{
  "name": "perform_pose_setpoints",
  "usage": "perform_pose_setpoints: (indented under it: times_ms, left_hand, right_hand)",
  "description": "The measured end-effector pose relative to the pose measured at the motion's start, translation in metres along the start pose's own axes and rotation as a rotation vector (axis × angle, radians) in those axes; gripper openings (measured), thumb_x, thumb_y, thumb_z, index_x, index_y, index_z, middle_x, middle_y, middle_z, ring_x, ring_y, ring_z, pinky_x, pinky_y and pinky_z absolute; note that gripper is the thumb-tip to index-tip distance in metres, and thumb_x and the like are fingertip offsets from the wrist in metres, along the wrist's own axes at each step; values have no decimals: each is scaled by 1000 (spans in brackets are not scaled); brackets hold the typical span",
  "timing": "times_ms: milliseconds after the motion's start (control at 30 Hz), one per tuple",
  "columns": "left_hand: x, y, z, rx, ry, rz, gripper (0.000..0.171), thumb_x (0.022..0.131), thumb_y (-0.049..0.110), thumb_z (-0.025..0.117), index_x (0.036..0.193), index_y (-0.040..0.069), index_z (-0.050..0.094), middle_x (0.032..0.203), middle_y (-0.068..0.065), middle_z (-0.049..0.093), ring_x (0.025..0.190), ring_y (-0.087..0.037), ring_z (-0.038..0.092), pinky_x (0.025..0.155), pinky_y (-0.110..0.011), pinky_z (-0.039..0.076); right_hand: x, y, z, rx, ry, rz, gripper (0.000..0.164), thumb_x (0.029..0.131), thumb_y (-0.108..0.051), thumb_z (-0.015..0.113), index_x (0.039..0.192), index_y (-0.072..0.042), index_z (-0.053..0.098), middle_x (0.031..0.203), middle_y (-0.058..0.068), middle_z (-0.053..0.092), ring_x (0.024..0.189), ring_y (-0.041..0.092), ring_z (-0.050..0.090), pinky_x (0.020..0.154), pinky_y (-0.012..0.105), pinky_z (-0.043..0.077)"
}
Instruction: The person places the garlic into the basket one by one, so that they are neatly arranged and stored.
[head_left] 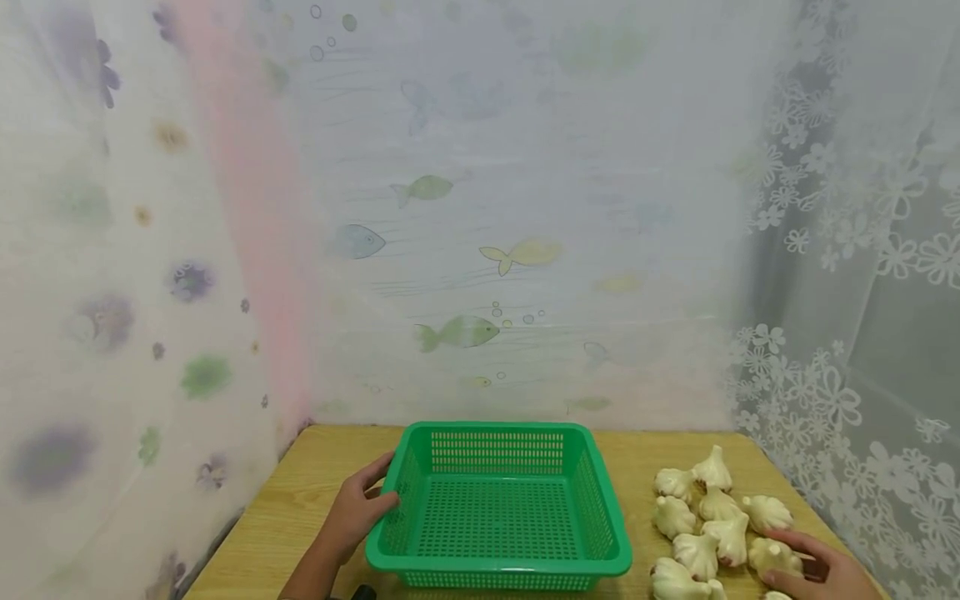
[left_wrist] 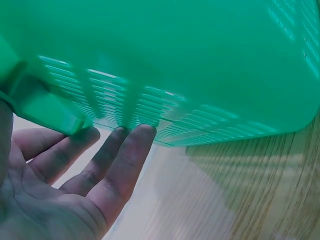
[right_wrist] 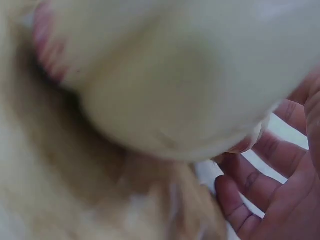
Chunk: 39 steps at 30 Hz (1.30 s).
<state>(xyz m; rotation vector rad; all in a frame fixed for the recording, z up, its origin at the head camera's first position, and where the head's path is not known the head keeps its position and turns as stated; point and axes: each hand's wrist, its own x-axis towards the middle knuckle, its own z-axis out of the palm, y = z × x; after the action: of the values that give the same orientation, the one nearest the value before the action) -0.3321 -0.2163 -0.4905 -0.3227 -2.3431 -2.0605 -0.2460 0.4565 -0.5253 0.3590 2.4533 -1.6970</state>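
Observation:
A green plastic basket (head_left: 495,564) with slotted walls stands on the table with nothing inside it. At its left side my left hand (head_left: 348,512) holds the rim, thumb over the edge and the other fingers against the outer wall, as the left wrist view also shows. On the right lies a loose group of whitish garlic bulbs (head_left: 675,517). My right hand (head_left: 828,573) has its thumb and fingers around one garlic bulb (head_left: 772,557) at the group's right side. In the right wrist view a blurred bulb (right_wrist: 175,90) hides part of the fingers.
The wooden table (head_left: 300,492) has rounded far corners. Behind it hangs a pale curtain (head_left: 525,367) printed with fish; flowered sheets flank both sides. A small dark object (head_left: 364,592) shows at the bottom edge, close to the left wrist.

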Motion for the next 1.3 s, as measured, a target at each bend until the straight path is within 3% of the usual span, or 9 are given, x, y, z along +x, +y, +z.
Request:
perform_pose_setpoints:
  times_ms: [300, 500, 633, 800, 1033, 1100, 1167, 1300]
  left_hand:
    - [0, 3, -2, 18, -27, 3, 73, 95, 4, 64, 162, 7, 35, 157, -29, 41, 124, -40, 63, 78, -45, 60]
    - [-1, 6, -5, 35, -68, -24, 74, 98, 9, 66, 163, 7, 32, 163, -29, 33, 126, -42, 62, 79, -47, 61]
    - [0, 12, -4, 133, -9, -40, 76, 97, 17, 72, 162, 9, 34, 162, -26, 36, 130, -45, 58, 78, -47, 62]
    - [3, 19, 3, 310, 69, 19, 76, 94, 22, 77, 160, 10, 40, 161, -22, 41, 135, -47, 54, 77, -44, 62]
    - [4, 20, 9, 344, 94, 68, 62, 94, 5, 67, 154, 4, 49, 160, -14, 46, 125, -40, 62, 69, -35, 60]
    - [5, 21, 10, 371, 102, 80, 61, 93, 3, 65, 152, 1, 51, 162, -12, 44, 124, -39, 63, 70, -33, 60]
    - [5, 21, 11, 391, 107, 91, 60, 92, 2, 64, 150, -1, 52, 162, -12, 44, 122, -38, 63, 71, -32, 60]
    - [6, 21, 14, 415, 99, 110, 59, 91, 1, 64, 149, -3, 53, 161, -14, 45, 122, -37, 64, 74, -32, 59]
  right_hand:
    - [-5, -17, -1, -167, 73, 2, 85, 92, -51, 74, 153, 1, 46, 156, 43, 28, 101, 31, 70, 80, 49, 60]
    - [-11, -35, -2, -298, 107, -97, 87, 93, -52, 73, 153, 4, 44, 154, 44, 31, 112, 50, 65, 82, 48, 59]
    - [-18, -55, -1, -370, 111, -140, 88, 93, -53, 72, 153, 5, 44, 155, 42, 34, 119, 55, 60, 85, 48, 59]
    - [-25, -81, 4, -443, 131, -234, 84, 95, -53, 69, 153, 4, 45, 150, 40, 43, 112, 48, 65, 82, 47, 59]
    - [-34, -113, 14, -499, 144, -364, 74, 97, -48, 69, 152, -2, 50, 150, 34, 48, 115, 47, 64, 79, 42, 60]
    - [-34, -121, 17, -502, 133, -389, 70, 98, -46, 69, 152, -5, 51, 150, 31, 50, 113, 35, 67, 77, 36, 60]
    - [-33, -128, 21, -496, 127, -420, 66, 99, -43, 69, 152, -8, 53, 150, 28, 52, 109, 15, 67, 77, 31, 59]
    - [-31, -141, 34, -489, 145, -515, 57, 97, -39, 72, 147, -13, 59, 144, 24, 59, 98, -16, 55, 76, 25, 57]
